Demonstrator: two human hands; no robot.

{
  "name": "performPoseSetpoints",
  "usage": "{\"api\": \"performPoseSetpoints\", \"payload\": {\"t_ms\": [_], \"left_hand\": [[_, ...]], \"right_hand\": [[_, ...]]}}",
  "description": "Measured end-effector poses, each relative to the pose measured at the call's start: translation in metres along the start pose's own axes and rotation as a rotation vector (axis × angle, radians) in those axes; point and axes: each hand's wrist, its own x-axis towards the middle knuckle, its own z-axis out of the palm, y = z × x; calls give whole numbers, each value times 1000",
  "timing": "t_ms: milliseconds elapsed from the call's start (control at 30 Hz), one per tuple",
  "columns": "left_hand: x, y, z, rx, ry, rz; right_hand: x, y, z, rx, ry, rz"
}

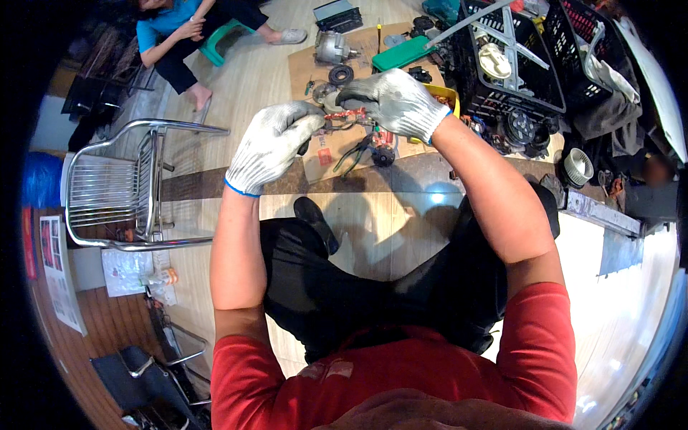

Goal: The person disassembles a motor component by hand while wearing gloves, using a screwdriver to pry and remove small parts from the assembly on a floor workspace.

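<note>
Both my hands wear white knit gloves with grey coating and blue cuff edges. Between them is a small red-and-metal part (345, 115), partly hidden by the gloves, its kind unclear. My left hand (271, 143) is closed, fingers pinched at the part's left end. My right hand (395, 104) is closed over its right end, fingers bent down. On the floor just below lie pliers with dark handles (352, 156), beside a small round black part (383, 156). Beyond the hands sit a black ring (341, 74) and a silver motor housing (332, 49) on cardboard (304, 79).
A green case (403, 53) and a yellow container (444, 93) stand behind my right hand. Black plastic crates (527, 100) hold parts at the right, near a white fan wheel (577, 168). A metal chair (107, 183) is at the left. Another person (168, 36) sits at the far left.
</note>
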Motion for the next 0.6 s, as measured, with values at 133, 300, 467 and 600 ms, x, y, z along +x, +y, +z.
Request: {"api": "performPoseSetpoints", "payload": {"t_ms": [133,300,467,600], "left_hand": [[0,-4,5,443,34,327],[6,-11,20,772,94,264],[10,-18,22,822,317,222],[13,-26,21,772,481,238]], "right_hand": [[4,-17,-18,-328,-46,-44],[2,-25,-12,-545,130,-186],[0,-46,-10,-534,158,-127],[-6,-59,0,-466,136,-68]]}}
